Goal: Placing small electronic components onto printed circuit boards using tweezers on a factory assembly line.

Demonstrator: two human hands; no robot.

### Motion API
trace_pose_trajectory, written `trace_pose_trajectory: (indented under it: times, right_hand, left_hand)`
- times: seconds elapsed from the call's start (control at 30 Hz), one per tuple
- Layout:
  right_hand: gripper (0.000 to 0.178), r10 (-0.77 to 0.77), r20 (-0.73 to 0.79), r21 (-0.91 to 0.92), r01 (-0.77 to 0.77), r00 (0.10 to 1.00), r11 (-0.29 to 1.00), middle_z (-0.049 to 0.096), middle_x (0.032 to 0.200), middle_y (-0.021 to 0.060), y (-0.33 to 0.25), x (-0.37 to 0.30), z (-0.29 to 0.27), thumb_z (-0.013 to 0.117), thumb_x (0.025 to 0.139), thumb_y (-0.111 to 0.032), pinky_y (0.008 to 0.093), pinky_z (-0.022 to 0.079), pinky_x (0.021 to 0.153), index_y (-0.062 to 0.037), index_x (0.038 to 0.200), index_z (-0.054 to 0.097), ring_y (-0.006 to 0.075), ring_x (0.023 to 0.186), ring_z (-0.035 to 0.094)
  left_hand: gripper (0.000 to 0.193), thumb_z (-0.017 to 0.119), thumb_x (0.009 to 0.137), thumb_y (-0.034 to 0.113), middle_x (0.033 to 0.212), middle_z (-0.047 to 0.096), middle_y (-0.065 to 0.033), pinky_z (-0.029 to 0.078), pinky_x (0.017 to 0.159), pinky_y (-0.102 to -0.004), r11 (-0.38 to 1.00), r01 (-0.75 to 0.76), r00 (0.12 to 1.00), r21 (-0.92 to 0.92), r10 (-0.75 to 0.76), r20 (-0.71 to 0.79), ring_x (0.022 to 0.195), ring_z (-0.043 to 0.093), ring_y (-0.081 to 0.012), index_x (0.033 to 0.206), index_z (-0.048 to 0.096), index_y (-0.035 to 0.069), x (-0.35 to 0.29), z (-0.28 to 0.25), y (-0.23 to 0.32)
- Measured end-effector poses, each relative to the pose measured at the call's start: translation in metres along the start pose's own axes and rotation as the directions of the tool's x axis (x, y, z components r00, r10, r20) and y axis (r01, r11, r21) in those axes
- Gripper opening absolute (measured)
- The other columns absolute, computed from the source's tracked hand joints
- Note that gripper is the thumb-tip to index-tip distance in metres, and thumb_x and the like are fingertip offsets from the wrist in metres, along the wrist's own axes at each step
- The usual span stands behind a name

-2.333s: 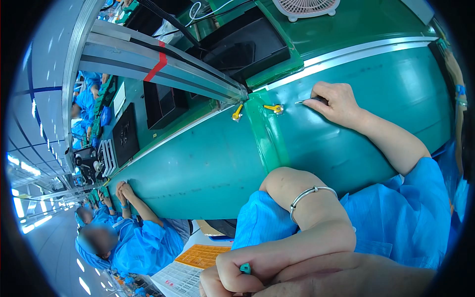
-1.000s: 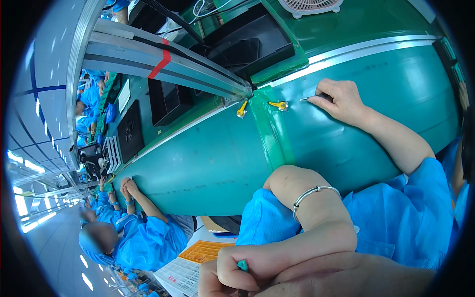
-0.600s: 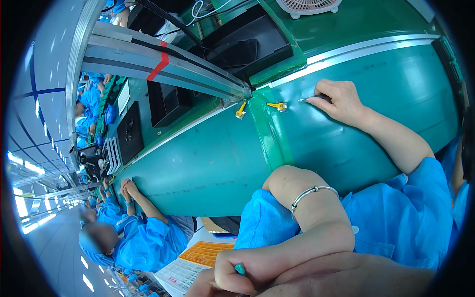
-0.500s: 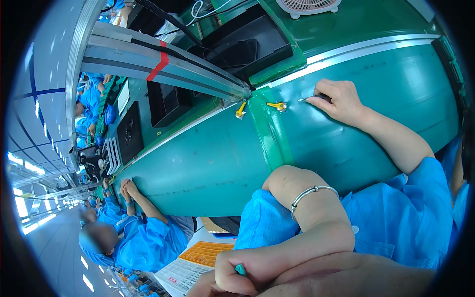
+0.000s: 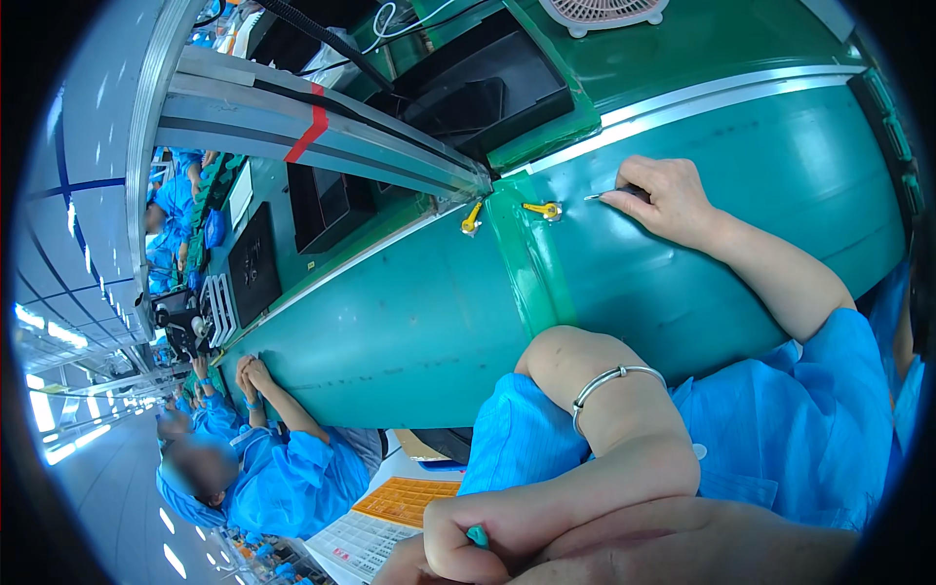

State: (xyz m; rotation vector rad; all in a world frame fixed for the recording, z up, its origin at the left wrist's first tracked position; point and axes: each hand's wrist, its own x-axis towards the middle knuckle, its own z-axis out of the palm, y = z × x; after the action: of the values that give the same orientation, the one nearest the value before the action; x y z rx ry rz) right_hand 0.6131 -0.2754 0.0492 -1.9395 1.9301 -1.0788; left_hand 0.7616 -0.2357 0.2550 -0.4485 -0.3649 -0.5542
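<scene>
My right hand (image 5: 663, 200) lies at the far right of the green worktop (image 5: 390, 322), its fingers closed around a dark-handled tool (image 5: 636, 193). A thin metal tip points left from it, towards a yellow lever (image 5: 542, 210) fixed to the surface. Which kind of tool it is does not show. On the left, my bent arm wears a silver bangle, with its elbow at the worktop's near edge. My left hand (image 5: 478, 546) is curled up close at the bottom of the picture. A small soft teal piece (image 5: 477, 536) pokes out between its fingers.
A second yellow lever (image 5: 472, 218) sits left of a green tape strip. A metal beam (image 5: 390, 146) with red tape crosses above, near a black tray (image 5: 487, 88). A pink fan (image 5: 604, 12) stands at the back. An orange grid tray (image 5: 409, 499) and a co-worker (image 5: 302, 478) are on the left.
The view has shifted very slightly. Both my hands keep their pose and hold. The nearest co-worker's head has moved a little to the right.
</scene>
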Motion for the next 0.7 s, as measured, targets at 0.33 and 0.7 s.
trace_pose_trajectory:
  times: [0.33, 0.7]
  right_hand:
    - [0.035, -0.001, -0.004, 0.001, 0.001, 1.0, 1.0, 0.064, 0.074, 0.0077, 0.0005, -0.0007, 0.0005, 0.073, 0.091, -0.037, 0.0415, 0.045, 0.055, -0.0074, 0.077, 0.06, 0.0296, 0.064, 0.062]
    - [0.036, 0.003, 0.003, -0.003, -0.003, 1.0, 1.0, 0.063, 0.073, 0.0079, 0.0003, -0.0008, 0.0012, 0.073, 0.091, -0.037, 0.0416, 0.044, 0.054, -0.0071, 0.077, 0.059, 0.0296, 0.063, 0.062]
  left_hand:
    - [0.034, 0.051, 0.103, 0.002, 0.13, 0.061, -0.0115, 0.039, 0.074, -0.0333, 0.996, -0.037, 0.998, -0.085, 0.032, -0.056, 0.109, 0.056, -0.018, 0.136, 0.058, 0.006, -0.0017, -0.0005, -0.0026]
    - [0.026, 0.06, 0.098, 0.002, 0.117, 0.062, -0.0078, 0.039, 0.074, -0.0324, 0.981, -0.075, 0.997, 0.181, 0.069, 0.039, 0.12, 0.058, -0.0247, 0.123, 0.064, 0.006, -0.0004, -0.001, 0.0017]
